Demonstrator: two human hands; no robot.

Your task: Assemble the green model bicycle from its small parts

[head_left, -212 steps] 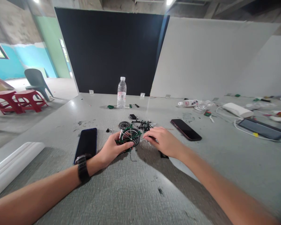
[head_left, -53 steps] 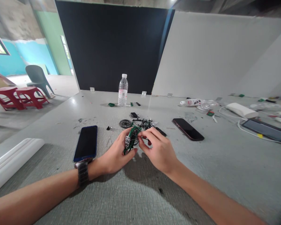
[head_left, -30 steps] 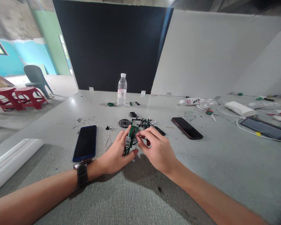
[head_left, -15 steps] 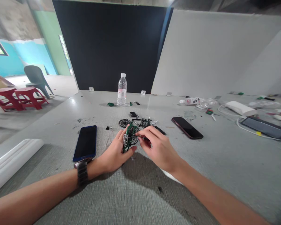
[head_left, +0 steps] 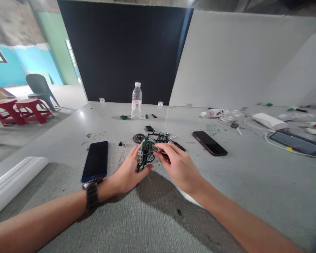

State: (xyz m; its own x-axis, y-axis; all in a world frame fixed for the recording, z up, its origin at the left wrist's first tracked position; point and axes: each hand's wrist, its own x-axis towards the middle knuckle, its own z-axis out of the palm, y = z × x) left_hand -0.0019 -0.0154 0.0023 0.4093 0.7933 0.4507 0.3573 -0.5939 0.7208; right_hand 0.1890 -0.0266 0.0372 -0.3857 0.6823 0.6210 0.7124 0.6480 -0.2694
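My left hand [head_left: 130, 172], with a dark watch at the wrist, grips a small green model bicycle [head_left: 145, 153] and steadies it on the table. A silver rack and a spoked wheel show on the model. From the right, my right hand [head_left: 177, 163] reaches in with thumb and forefinger pinched beside the wheel; whatever is between those fingertips is too small to make out. Just behind lie a black bicycle frame [head_left: 160, 137] and a loose spoked wheel [head_left: 139, 138]. Tiny dark and silver parts [head_left: 122, 144] sit left of the model.
A blue-edged phone [head_left: 95, 161] lies left, a dark phone [head_left: 210, 143] right. A water bottle [head_left: 136, 101] stands behind the model. Farther right are a white cable, a white box [head_left: 269, 121] and a dark tablet-like panel [head_left: 297, 142]. A white roll [head_left: 15, 182] rests at the left edge.
My right fingertips have shifted slightly up beside the wheel, and small bits on the table under them now show. My left hand keeps its hold; the view has moved a little.
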